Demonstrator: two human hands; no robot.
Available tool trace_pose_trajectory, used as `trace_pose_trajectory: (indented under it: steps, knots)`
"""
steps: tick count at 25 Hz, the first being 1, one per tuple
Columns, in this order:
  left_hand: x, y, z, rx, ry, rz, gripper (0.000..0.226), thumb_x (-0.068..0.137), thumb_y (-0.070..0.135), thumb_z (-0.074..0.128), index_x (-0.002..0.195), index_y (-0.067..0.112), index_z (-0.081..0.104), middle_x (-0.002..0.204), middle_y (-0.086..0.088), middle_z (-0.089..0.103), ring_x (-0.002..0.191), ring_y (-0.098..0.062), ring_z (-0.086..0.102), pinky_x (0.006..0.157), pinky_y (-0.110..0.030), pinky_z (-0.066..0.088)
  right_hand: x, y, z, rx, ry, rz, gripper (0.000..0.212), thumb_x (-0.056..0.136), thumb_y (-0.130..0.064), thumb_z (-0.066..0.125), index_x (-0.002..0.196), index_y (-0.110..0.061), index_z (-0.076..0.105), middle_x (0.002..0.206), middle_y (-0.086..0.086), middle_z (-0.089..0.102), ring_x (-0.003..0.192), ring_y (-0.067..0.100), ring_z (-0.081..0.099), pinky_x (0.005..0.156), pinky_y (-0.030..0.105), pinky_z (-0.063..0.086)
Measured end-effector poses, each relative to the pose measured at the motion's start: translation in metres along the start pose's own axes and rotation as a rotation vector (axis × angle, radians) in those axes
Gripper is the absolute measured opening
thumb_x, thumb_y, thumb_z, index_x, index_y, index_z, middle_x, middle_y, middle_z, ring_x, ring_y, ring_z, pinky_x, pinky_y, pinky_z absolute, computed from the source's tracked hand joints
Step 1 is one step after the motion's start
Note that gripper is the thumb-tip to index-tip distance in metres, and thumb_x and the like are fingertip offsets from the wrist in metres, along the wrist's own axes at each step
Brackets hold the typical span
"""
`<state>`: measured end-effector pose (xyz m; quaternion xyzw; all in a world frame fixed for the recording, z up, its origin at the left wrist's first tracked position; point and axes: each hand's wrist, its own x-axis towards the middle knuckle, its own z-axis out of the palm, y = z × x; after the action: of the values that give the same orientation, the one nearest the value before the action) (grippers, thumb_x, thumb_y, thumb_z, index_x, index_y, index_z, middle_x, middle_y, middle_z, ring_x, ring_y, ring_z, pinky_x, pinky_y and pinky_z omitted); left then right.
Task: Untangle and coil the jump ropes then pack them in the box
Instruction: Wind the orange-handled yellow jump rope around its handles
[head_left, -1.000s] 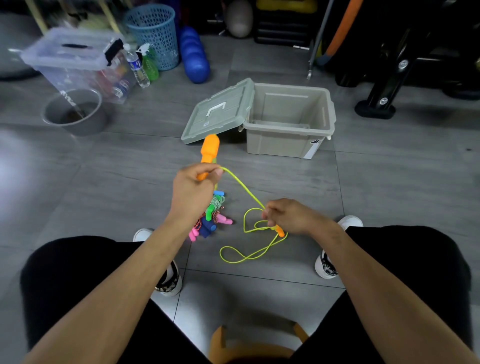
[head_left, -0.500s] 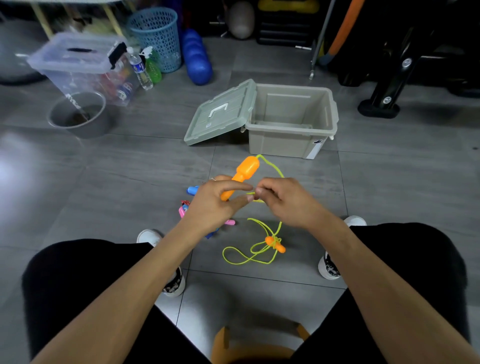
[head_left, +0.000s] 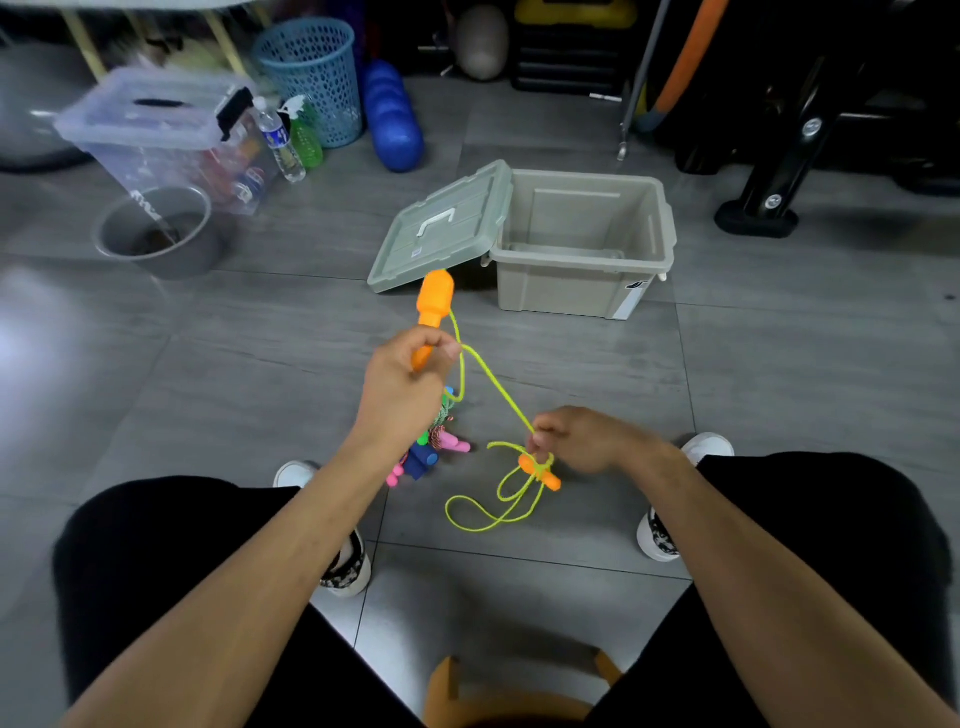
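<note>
The thin yellow-green cord (head_left: 491, 387) is pinched by the right hand (head_left: 576, 439), just above the second small orange plastic handle (head_left: 540, 470) near the floor. Farther out, the first orange plastic handle (head_left: 434, 306) is gripped by the left hand (head_left: 405, 384). The cord looks soft, light and easily knotted, so it is best held by its stiff handles; the grey plastic box (head_left: 582, 291) is open and well apart.

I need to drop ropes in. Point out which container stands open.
The beige box, its lid leaning against its left side. The clear bin to the far left has its lid on.
</note>
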<state>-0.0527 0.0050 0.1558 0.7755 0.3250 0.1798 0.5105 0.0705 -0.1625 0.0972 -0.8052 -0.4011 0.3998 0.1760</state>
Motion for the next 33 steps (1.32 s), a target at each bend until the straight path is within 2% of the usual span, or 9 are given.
trace_pose_trajectory:
  steps: [6, 10, 14, 18, 23, 25, 28, 31, 33]
  knots:
    - [0.007, -0.027, -0.007, 0.530, -0.283, -0.328, 0.012, 0.090, 0.018, 0.059, 0.084, 0.023, 0.067, 0.076, 0.004, 0.070, 0.077, -0.021, 0.063, 0.070, -0.029, 0.050, -0.007, -0.028, -0.021, 0.392, 0.595, -0.110, 0.020, 0.096, -0.015, 0.049, 0.080, -0.022, 0.060, 0.054, -0.012, 0.053, 0.052, 0.004, 0.047, 0.058, 0.024, 0.042]
    - [-0.005, -0.016, -0.001, 0.273, -0.340, -0.133, 0.021, 0.084, 0.018, 0.072, 0.103, 0.025, 0.070, 0.106, 0.006, 0.063, 0.085, -0.004, 0.058, 0.066, -0.007, 0.044, -0.023, -0.047, -0.026, 0.247, 0.489, -0.239, 0.021, 0.096, -0.017, 0.050, 0.083, -0.019, 0.066, 0.056, -0.005, 0.049, 0.047, 0.004, 0.039, 0.050, 0.018, 0.030]
    - [-0.015, -0.004, 0.005, 0.119, -0.317, 0.140, 0.014, 0.080, 0.024, 0.076, 0.088, 0.035, 0.072, 0.091, 0.001, 0.062, 0.079, -0.004, 0.059, 0.063, -0.013, 0.045, -0.026, -0.051, -0.022, 0.198, 0.370, -0.309, 0.021, 0.097, -0.017, 0.050, 0.083, -0.015, 0.065, 0.054, -0.007, 0.041, 0.050, 0.006, 0.038, 0.052, 0.023, 0.031]
    - [-0.015, 0.009, 0.004, -0.035, -0.186, 0.036, 0.012, 0.086, 0.012, 0.069, 0.082, 0.024, 0.072, 0.091, -0.006, 0.060, 0.065, 0.003, 0.057, 0.048, -0.007, 0.044, -0.021, -0.041, -0.017, 0.418, 0.295, -0.208, 0.014, 0.095, -0.020, 0.054, 0.082, -0.016, 0.058, 0.061, -0.005, 0.054, 0.057, 0.006, 0.053, 0.061, 0.026, 0.046]
    - [-0.002, 0.001, -0.011, -0.074, 0.040, -0.005, 0.009, 0.088, 0.018, 0.067, 0.083, 0.020, 0.073, 0.052, 0.014, 0.045, 0.048, -0.001, 0.039, 0.051, -0.012, 0.036, -0.008, -0.005, -0.006, 0.033, 0.031, 0.095, 0.017, 0.098, -0.023, 0.045, 0.091, -0.017, 0.060, 0.088, 0.003, 0.071, 0.079, 0.013, 0.061, 0.082, 0.032, 0.048]
    - [0.005, -0.011, -0.016, 0.107, 0.038, -0.114, 0.011, 0.087, 0.022, 0.068, 0.077, 0.025, 0.072, 0.047, 0.014, 0.051, 0.049, -0.002, 0.045, 0.051, -0.014, 0.035, -0.008, -0.007, -0.009, 0.052, 0.144, 0.078, 0.017, 0.097, -0.019, 0.046, 0.091, -0.014, 0.060, 0.083, 0.005, 0.070, 0.072, 0.010, 0.060, 0.075, 0.029, 0.048]
    - [0.006, -0.023, -0.016, 0.497, -0.230, -0.323, 0.011, 0.087, 0.023, 0.066, 0.077, 0.023, 0.070, 0.078, 0.001, 0.066, 0.060, -0.007, 0.062, 0.059, -0.023, 0.047, -0.016, -0.025, -0.020, 0.304, 0.492, -0.126, 0.012, 0.097, -0.017, 0.048, 0.093, -0.011, 0.057, 0.059, -0.004, 0.057, 0.050, 0.004, 0.051, 0.057, 0.023, 0.045]
    - [-0.008, -0.011, -0.005, 0.273, -0.333, -0.225, 0.010, 0.085, 0.016, 0.071, 0.095, 0.020, 0.070, 0.103, -0.001, 0.065, 0.057, 0.015, 0.059, 0.050, -0.007, 0.044, -0.025, -0.039, -0.024, 0.314, 0.603, -0.273, 0.007, 0.097, -0.015, 0.049, 0.094, -0.011, 0.054, 0.054, -0.006, 0.052, 0.051, 0.005, 0.049, 0.055, 0.019, 0.042]
    - [-0.014, -0.004, 0.000, 0.107, -0.321, -0.033, 0.021, 0.080, 0.020, 0.077, 0.101, 0.022, 0.073, 0.107, -0.001, 0.064, 0.069, 0.008, 0.061, 0.054, -0.008, 0.045, -0.027, -0.045, -0.022, 0.239, 0.563, -0.303, 0.009, 0.097, -0.014, 0.049, 0.090, -0.010, 0.054, 0.056, -0.006, 0.053, 0.053, 0.006, 0.052, 0.055, 0.017, 0.041]
